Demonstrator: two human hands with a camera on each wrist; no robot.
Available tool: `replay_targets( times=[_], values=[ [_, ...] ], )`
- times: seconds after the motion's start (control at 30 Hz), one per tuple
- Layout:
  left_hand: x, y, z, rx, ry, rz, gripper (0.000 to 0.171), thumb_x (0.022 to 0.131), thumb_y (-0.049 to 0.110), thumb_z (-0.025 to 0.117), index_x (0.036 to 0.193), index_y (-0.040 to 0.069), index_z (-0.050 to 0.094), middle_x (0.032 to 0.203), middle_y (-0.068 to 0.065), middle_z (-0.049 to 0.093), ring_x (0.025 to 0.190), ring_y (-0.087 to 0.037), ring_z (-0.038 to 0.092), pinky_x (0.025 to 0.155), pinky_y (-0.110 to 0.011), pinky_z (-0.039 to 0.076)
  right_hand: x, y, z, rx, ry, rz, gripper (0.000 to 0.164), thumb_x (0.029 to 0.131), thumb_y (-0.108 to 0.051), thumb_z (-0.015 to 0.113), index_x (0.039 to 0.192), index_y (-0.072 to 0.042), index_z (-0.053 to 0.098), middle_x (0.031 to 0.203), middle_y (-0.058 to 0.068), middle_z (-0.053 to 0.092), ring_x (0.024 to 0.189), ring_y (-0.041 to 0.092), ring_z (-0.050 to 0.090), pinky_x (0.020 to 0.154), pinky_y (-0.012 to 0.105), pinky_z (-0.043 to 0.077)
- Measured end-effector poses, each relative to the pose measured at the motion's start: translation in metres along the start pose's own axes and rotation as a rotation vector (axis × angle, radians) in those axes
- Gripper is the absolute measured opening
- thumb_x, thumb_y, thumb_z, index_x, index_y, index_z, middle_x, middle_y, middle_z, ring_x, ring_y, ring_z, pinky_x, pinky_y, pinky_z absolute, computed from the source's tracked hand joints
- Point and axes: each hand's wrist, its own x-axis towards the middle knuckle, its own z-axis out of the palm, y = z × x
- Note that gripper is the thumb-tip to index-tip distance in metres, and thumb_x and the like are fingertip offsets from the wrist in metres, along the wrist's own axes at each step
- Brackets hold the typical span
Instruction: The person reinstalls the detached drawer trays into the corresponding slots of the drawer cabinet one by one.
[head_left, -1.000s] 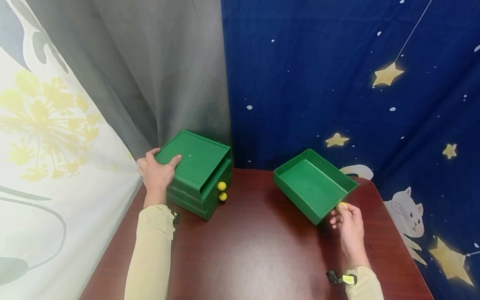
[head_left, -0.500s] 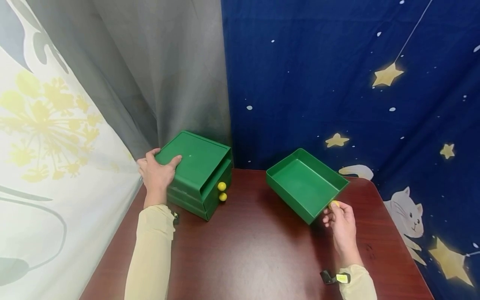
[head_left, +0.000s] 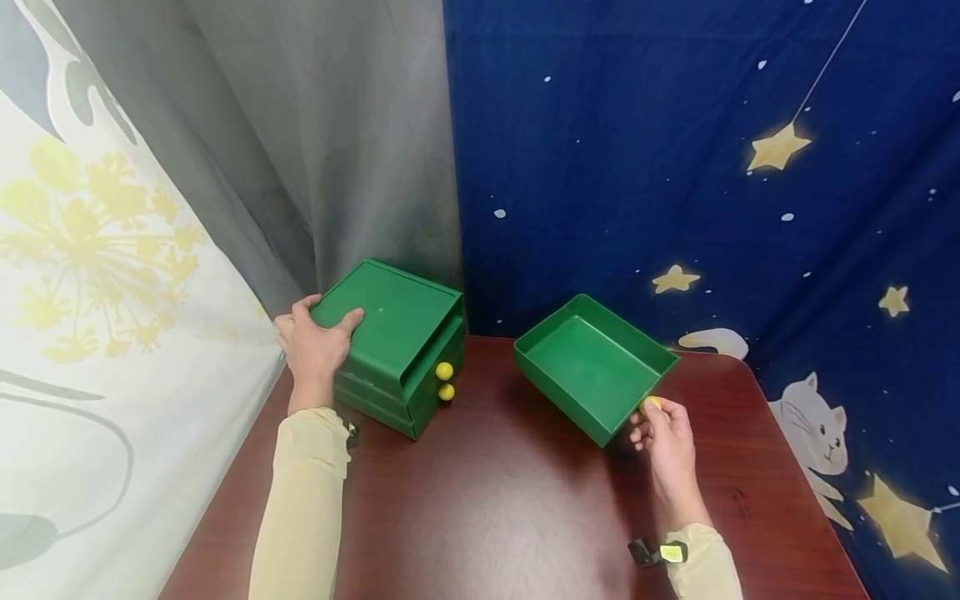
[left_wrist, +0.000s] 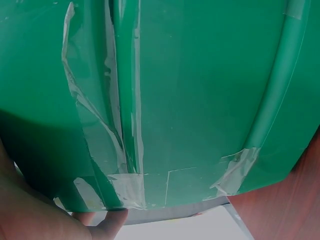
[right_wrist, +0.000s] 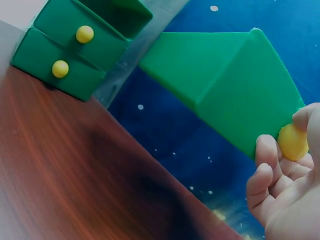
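A green drawer cabinet [head_left: 386, 321] stands at the left of the table; its top slot gapes, and two lower drawers with yellow knobs [head_left: 445, 372] are pushed in. My left hand [head_left: 315, 346] grips its upper left corner, thumb on top and fingers over the far edge. In the left wrist view, clear tape [left_wrist: 127, 190] runs along the cabinet side. My right hand [head_left: 666, 433] pinches the yellow knob [right_wrist: 293, 141] of a drawer [head_left: 596, 367] taken out of the cabinet. That drawer has nothing in it and hangs in the air over the table, to the right of the cabinet.
The dark red wooden table [head_left: 517, 517] extends below both hands. Behind it hang a grey curtain [head_left: 375, 125] and a blue curtain [head_left: 600, 167] with stars. A white patterned cloth [head_left: 135, 375] borders the left side.
My right hand has carried the drawer a little to the left, closer to the cabinet. The left hand and the cabinet stay in place.
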Motion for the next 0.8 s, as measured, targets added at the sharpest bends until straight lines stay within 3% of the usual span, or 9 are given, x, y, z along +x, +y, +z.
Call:
replay_targets(
  times=[0.8],
  values=[
    [0.001,-0.001,0.001,0.005,-0.002,-0.006,0.09,0.083,0.071,0.067,0.156,0.027,0.035,0.151,-0.019,0.024,0.138,-0.036,0.026,0.109,-0.057,0.035,-0.008,0.01,0.035,-0.042,-0.109,0.001,0.005,0.107,-0.014,0.05,0.111,-0.015,0.046,0.074,-0.004,0.062,0.052,0.007,0.053,0.049,0.02,0.043]
  ],
)
